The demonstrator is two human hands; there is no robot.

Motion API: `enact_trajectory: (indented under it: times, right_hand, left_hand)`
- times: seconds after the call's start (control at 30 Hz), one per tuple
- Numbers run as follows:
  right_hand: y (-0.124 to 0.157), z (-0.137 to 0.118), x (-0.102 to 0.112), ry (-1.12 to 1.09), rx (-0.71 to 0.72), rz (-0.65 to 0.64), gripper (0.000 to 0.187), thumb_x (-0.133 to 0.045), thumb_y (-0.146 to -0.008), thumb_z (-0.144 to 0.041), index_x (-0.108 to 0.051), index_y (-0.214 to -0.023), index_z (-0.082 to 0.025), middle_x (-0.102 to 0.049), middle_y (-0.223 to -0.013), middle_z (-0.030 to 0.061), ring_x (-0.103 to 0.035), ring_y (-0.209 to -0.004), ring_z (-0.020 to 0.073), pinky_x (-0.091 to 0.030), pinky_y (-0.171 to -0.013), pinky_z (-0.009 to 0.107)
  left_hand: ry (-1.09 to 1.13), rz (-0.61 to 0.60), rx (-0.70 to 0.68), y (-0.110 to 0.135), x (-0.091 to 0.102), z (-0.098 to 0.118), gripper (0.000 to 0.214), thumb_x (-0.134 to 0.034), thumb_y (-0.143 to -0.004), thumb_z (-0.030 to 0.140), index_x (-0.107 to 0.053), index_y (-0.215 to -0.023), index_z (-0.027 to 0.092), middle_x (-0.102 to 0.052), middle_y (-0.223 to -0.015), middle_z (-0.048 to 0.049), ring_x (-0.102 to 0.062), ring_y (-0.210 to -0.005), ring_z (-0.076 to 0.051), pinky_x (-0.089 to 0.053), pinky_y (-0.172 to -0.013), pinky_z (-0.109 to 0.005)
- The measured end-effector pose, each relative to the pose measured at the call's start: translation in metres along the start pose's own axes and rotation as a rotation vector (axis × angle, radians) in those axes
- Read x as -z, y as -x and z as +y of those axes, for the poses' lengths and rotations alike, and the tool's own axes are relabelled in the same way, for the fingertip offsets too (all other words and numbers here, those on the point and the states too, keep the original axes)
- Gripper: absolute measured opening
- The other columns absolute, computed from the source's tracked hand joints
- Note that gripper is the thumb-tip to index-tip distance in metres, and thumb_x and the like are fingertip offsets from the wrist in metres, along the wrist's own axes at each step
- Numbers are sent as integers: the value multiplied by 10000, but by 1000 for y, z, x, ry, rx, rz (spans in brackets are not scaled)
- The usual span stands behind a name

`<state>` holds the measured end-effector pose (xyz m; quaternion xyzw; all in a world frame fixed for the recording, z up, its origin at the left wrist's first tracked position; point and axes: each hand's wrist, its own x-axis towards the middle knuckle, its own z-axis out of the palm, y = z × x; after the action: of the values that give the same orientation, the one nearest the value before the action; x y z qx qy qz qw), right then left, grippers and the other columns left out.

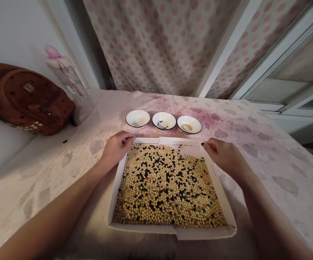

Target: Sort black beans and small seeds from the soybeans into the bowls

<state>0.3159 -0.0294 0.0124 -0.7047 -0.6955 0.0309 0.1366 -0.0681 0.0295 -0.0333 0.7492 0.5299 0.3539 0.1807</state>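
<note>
Left hand (117,147) and right hand (226,157) rest half curled, holding nothing, on a white tray (145,227) of beans (167,184) at 6 o'clock. Three white bowls (164,116) stand at 12, a brown backpack (27,97) at 10.

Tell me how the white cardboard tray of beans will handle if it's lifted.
The white cardboard tray looks thin, so it would probably flex if lifted by one edge. The round beans covering it would likely roll and spill over its low rim if it tilts.
</note>
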Motion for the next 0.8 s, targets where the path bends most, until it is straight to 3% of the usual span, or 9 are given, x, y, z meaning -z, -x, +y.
enact_trajectory:
  times: [0.2,0.43,0.53,0.67,0.8]
  right_hand:
    - [18,15,5,51,-45,-99,400,-438,-942,-525,-474,-665,-239,-596,-622,29,-540,-592,183,-284,-580,314]
    - [83,17,0,-69,-20,-319,427,-418,-965,-533,-475,-660,-240,-589,-578,22,-536,-534,165,-302,-550,317]
    - [103,15,-1,-88,-18,-314,363,-419,-959,-463,-496,-683,-241,-632,-623,52,-574,-557,182,-313,-555,326]
    - [106,18,-4,-31,-34,-238,312,-392,-949,-385,-507,-698,-239,-651,-658,60,-605,-611,204,-311,-588,328]
    - [90,24,-6,65,-74,-174,307,-399,-936,-402,-526,-709,-239,-640,-670,39,-581,-621,196,-273,-581,314]
  left_hand:
    - [39,-62,-2,-2,1,-3,224,-575,-938,352,-742,-993,214,-764,-947,-31,-680,-791,-180,-519,-739,-305]
    - [-45,-118,5,-6,6,0,249,-535,-937,345,-737,-1005,216,-769,-983,-43,-693,-842,-200,-515,-755,-318]
    - [-174,-171,-5,-4,15,7,277,-496,-938,335,-733,-1015,214,-769,-986,-54,-691,-837,-217,-505,-750,-336]
    - [-272,-303,-53,-1,23,24,296,-507,-937,404,-729,-1016,226,-768,-1007,-45,-681,-826,-218,-488,-741,-340]
    - [-179,-443,-165,-12,9,44,339,-501,-959,474,-721,-1026,225,-758,-1018,-56,-662,-833,-204,-470,-713,-321]
